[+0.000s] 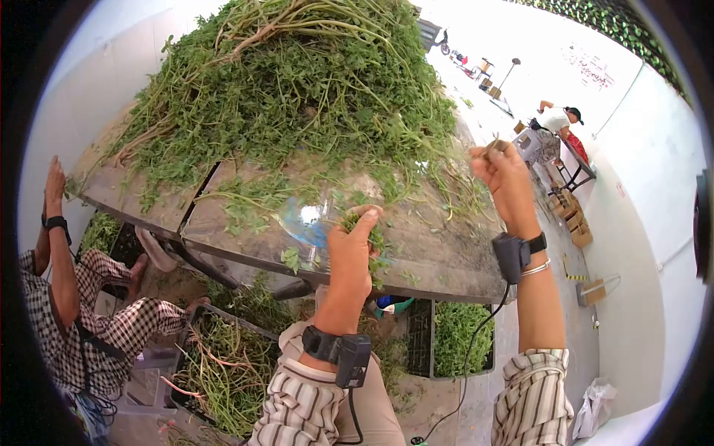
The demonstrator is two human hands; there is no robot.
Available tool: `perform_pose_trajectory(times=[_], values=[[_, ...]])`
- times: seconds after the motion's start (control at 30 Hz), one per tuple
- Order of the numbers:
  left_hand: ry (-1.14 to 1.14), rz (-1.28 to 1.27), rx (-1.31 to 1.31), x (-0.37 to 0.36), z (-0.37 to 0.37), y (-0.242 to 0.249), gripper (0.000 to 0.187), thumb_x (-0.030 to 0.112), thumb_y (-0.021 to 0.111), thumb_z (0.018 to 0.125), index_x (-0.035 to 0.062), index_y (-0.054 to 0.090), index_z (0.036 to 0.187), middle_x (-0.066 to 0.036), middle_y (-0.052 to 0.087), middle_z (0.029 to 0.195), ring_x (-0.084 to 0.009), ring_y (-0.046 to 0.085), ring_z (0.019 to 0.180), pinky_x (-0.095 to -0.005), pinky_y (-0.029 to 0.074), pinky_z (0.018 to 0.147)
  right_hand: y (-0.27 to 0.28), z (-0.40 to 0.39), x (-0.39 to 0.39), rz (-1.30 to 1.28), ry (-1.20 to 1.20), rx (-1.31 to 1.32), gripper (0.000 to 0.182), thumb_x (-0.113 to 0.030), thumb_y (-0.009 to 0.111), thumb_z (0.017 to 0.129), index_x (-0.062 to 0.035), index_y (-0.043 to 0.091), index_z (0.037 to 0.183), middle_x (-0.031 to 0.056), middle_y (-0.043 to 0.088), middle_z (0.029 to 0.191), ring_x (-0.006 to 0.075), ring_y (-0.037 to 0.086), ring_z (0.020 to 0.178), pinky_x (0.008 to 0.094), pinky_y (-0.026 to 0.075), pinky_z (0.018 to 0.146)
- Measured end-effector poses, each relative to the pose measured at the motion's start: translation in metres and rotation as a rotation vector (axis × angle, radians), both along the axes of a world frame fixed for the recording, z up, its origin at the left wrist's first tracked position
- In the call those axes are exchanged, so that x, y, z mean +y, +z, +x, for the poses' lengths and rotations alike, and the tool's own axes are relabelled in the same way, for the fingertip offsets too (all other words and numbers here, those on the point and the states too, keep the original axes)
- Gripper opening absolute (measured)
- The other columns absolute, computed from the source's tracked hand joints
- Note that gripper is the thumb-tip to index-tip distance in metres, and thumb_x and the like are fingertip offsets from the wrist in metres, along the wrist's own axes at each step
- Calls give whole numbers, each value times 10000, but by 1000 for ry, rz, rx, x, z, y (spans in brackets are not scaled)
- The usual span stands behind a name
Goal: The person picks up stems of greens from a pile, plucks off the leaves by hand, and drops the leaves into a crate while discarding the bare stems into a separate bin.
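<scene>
My left hand is closed around a small bunch of leafy green sprigs above the near edge of the table. To the right, my right hand is raised with its fingers pinched together; a thin brownish bit shows at the fingertips, too small to name. A large heap of leafy green stems covers the far part of the table. Loose sprigs lie scattered between the heap and my hands. Beside my left hand is a clear and blue plastic piece.
Below the table, a black crate holds long stems, and another crate holds leafy greens. A person in checks sits at left. Another person bends over a table at back right, near cardboard boxes. A cable hangs from my right wrist.
</scene>
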State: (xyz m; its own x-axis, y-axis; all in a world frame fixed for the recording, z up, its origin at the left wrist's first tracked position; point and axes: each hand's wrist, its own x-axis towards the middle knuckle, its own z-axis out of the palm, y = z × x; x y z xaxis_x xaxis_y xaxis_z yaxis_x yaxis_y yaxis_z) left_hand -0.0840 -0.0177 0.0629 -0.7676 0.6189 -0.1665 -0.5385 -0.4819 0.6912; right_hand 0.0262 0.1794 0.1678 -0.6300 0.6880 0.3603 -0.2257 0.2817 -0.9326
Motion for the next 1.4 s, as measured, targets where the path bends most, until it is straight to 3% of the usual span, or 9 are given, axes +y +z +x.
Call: perform_pose_trajectory(times=[0.2,0.37,0.47,0.8,0.9,0.97,1.1,1.27,1.4], values=[[-31,-49,80,-1,2,2,103,195,620,817,121,676,862,59,525,674,-62,303,494,-269,302,453,-6,-4,-24,43,53,-129,135,-101,425,908,-12,465,1001,115,593,929,126,578,749,257,497,694],[-38,-52,263,0,5,5,254,203,613,847,114,630,1084,86,342,523,-30,276,486,-232,245,434,-7,-8,-41,36,122,-139,149,-120,435,911,-14,466,1011,106,594,925,127,578,753,261,491,709],[24,-59,438,4,9,1,302,173,574,875,110,574,1171,84,362,555,-19,269,497,-217,236,435,-7,-9,-59,31,189,-172,161,-141,446,915,-14,468,1012,98,594,923,127,577,759,264,484,724],[223,-271,932,9,9,-11,176,146,523,903,14,576,1007,43,450,753,-59,377,634,-225,340,556,-2,-7,-89,29,251,-149,153,-155,461,916,-29,468,1003,76,592,913,117,565,756,264,466,730],[220,-225,903,8,6,-10,163,149,513,909,16,574,979,46,465,732,-55,395,632,-231,349,566,-7,-4,-89,24,242,-155,139,-146,458,914,-34,468,995,70,592,910,115,565,751,263,463,723],[89,-160,605,7,6,-7,155,151,504,913,34,594,958,43,504,734,-49,406,633,-230,360,564,-12,-2,-90,25,238,-159,132,-140,456,913,-35,469,991,67,592,907,114,564,748,262,461,719],[198,-21,541,14,8,-12,149,181,517,908,63,607,913,52,500,707,-34,387,610,-228,350,518,-17,1,-92,15,210,-181,127,-126,453,906,-31,460,991,63,585,890,112,554,730,265,463,711],[64,-11,15,0,-3,3,129,212,550,888,95,596,860,57,396,732,-50,353,584,-251,319,460,-21,5,-80,13,127,-111,132,-134,448,906,-26,461,980,58,565,839,109,527,675,263,476,679],[32,195,-76,-7,-12,1,93,184,539,894,109,586,865,44,371,743,-81,328,605,-246,311,487,-22,11,-52,9,16,-200,150,-119,430,894,-12,473,991,62,561,831,111,521,656,254,486,646]])
